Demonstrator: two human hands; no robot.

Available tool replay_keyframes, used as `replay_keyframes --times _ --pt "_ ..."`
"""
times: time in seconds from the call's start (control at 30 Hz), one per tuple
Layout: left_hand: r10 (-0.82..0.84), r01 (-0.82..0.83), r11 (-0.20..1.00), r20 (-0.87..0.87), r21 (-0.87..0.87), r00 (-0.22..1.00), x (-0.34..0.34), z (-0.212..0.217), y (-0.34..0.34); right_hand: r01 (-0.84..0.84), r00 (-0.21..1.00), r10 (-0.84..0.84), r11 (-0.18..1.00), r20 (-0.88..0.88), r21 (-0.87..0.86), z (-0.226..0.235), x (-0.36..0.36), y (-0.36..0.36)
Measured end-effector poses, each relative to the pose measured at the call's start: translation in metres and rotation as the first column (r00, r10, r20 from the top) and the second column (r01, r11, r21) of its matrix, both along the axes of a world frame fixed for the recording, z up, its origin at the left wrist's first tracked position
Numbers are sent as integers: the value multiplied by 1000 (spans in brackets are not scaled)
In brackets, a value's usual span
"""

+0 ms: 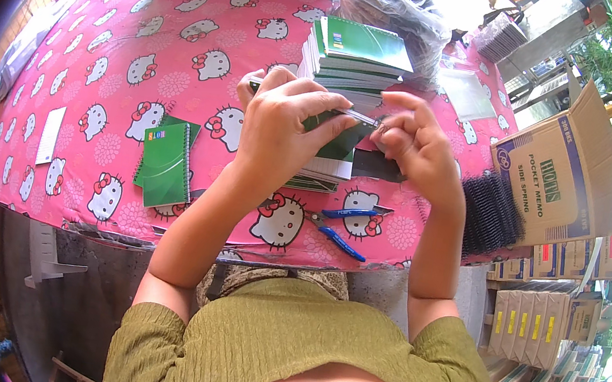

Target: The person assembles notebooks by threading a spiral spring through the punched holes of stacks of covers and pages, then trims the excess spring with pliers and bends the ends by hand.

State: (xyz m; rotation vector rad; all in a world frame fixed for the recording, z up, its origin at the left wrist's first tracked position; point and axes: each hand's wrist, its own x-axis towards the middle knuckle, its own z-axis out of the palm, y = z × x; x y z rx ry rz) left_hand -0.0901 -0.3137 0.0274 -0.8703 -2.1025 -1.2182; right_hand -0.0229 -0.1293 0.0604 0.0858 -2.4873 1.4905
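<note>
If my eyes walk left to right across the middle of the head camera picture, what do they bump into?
White sheet → green notebook → left hand → right hand → black coils → cardboard box.

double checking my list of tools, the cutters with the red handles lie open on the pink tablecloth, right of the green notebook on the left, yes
Not quite: the head view shows that the cutters have blue handles. They do lie open on the pink tablecloth, right of the green notebook.
</note>
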Motion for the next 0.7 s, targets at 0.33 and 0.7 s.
replay_keyframes --times 0.33,0.7 --pt "-21 21 1000 -2 -2 1000 2 0 1 61 948 94 883 -303 465 -2 -1 -7" --pt "-63 61 997 -41 -50 997 6 8 3 109 919 -387 430 74 896 -101 9 143"
